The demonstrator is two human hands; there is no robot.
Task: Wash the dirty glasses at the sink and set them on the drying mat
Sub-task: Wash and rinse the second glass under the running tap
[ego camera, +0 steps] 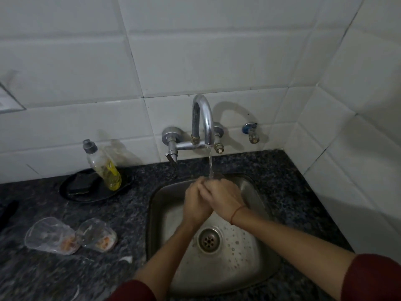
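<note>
1. Pressing left hand (195, 203) against right hand (224, 197) at centre frame, fingers near-straight, holding nothing.
2. Catching water (210, 166) falling from tap (202, 118) over sink (251, 192).
3. Sitting lower left on counter (130, 213): dirty glass (51, 235) touching second glass (97, 234), both orange-stained.

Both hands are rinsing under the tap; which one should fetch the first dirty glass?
Left. The nearer glass sits on the counter left of the sink, on the side of the left hand; the right hand would have to reach across.
</note>
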